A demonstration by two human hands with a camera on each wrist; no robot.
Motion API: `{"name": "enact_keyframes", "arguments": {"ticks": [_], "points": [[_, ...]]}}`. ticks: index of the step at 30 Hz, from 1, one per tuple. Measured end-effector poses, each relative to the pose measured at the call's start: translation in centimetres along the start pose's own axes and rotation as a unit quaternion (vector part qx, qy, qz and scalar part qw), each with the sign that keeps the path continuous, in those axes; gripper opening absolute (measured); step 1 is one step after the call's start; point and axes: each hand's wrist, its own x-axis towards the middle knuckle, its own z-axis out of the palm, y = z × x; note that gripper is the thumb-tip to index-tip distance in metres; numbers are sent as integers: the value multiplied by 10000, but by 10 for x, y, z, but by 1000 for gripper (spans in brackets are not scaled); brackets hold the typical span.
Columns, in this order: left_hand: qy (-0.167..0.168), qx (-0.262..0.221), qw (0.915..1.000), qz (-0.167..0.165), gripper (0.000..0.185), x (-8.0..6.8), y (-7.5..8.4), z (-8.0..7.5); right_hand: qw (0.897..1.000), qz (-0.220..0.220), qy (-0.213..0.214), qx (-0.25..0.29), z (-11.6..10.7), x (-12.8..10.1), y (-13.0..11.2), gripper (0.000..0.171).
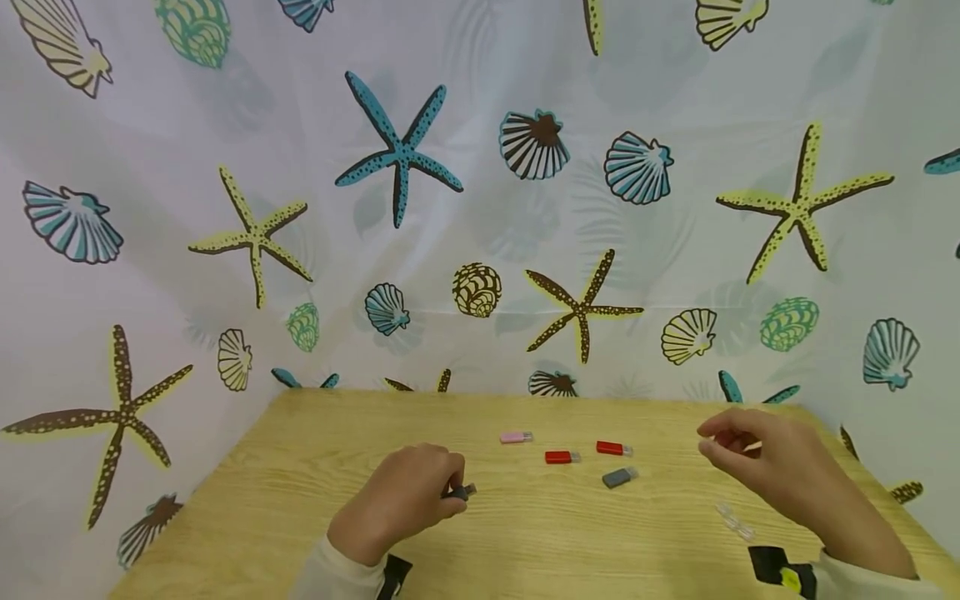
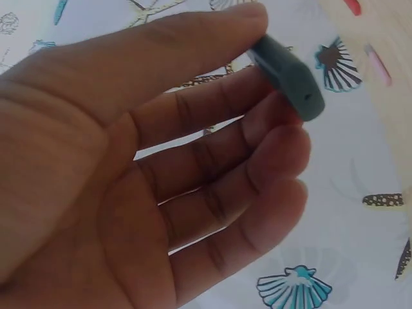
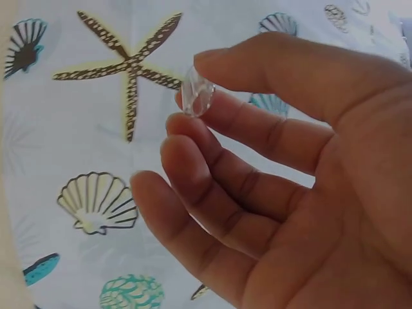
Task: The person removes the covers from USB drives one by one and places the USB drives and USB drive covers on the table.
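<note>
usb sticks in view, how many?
5: small pink stick, two red sticks and a grey stick lie mid-table; the left hand pinches another grey stick. Hands may hide more.

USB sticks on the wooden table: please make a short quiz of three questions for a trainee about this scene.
1. True or false: the left hand pinches a grey USB stick.
2. Count the USB sticks that lie free on the table, touched by no hand.
3. What does the right hand pinch: (a) a red USB stick, (b) a clear cap, (c) nothing?

Key
1. True.
2. Four: pink stick, two red sticks, grey stick.
3. (b); more clear caps lie near that hand.
</note>
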Motion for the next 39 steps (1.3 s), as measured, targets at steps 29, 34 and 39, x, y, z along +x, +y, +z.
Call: {"name": "enact_keyframes", "arguments": {"ticks": [29, 34, 39], "points": [[-141, 686, 9848, -1588, 40, 8, -47, 51, 9890, 1254, -772, 103, 51, 14, 75, 23], [-333, 665, 9810, -1790, 34, 10, -52, 56, 9858, 1422, -883, 160, 57, 13, 84, 24], [-453, 511, 9803, -1853, 25, 11, -54, 62, 9821, 1655, -848, 297, 67, 11, 92, 26]]}}
